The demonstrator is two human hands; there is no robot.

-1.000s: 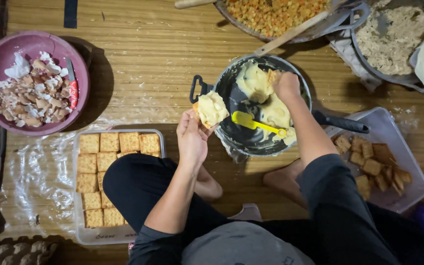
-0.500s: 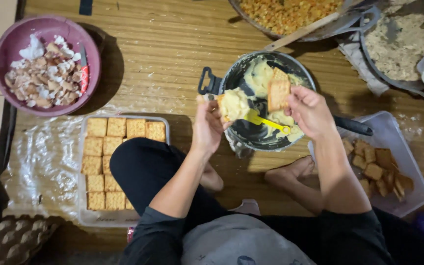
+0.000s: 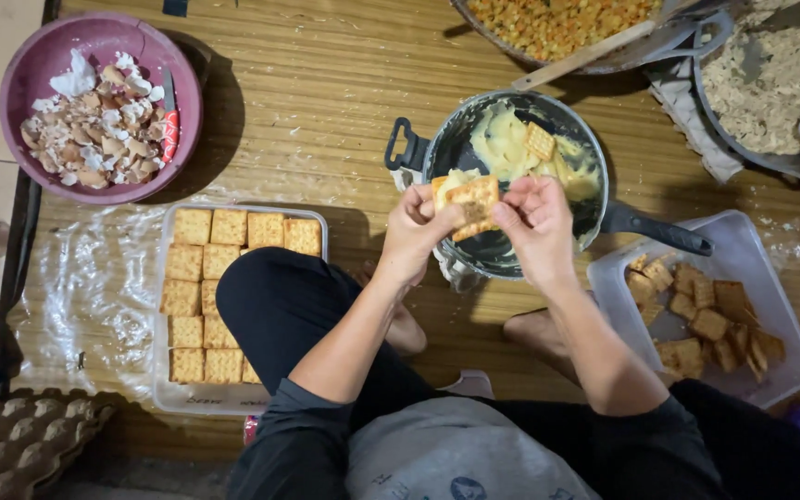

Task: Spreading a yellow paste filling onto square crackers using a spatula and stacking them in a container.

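Purple bowl of eggshells near the floor's far left corner. Egg carton at the near left corner. Pan of yellow crumbs and grey-filled pan along the far edge.

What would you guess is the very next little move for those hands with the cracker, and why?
Probably a light squeeze, then over to the tray of square crackers. The left hand and right hand together hold a cracker sandwich with pale yellow filling showing at its edge, above the dark pan of that filling. The tray by the left knee already holds neat rows of similar pieces.
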